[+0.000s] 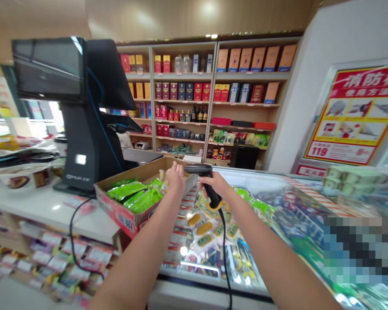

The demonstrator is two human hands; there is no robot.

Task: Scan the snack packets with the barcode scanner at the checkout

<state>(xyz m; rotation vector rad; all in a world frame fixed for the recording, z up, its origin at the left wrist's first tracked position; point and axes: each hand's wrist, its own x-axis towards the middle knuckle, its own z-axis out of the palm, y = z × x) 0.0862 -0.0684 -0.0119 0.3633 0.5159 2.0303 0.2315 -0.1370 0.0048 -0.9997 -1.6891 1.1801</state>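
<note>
My right hand (217,184) is wrapped round the grip of a black handheld barcode scanner (210,183). Its head points left, and a black cable hangs from the grip over the freezer. My left hand (176,176) is raised at the right rim of a cardboard box (116,211), just left of the scanner head. Its fingers look stretched out, with nothing plainly held in them. Bright green packets (144,196) lie in the box. Below both hands, packaged ice creams (203,228) show through the glass-topped freezer (200,269).
A black point-of-sale terminal (93,142) stands on the white counter (48,215) at the left, with bowls (22,175) beside it. Shelves of boxed bottles (181,91) line the back wall. Stacked green cartons (352,178) sit at the right, below a red-and-yellow poster (355,114).
</note>
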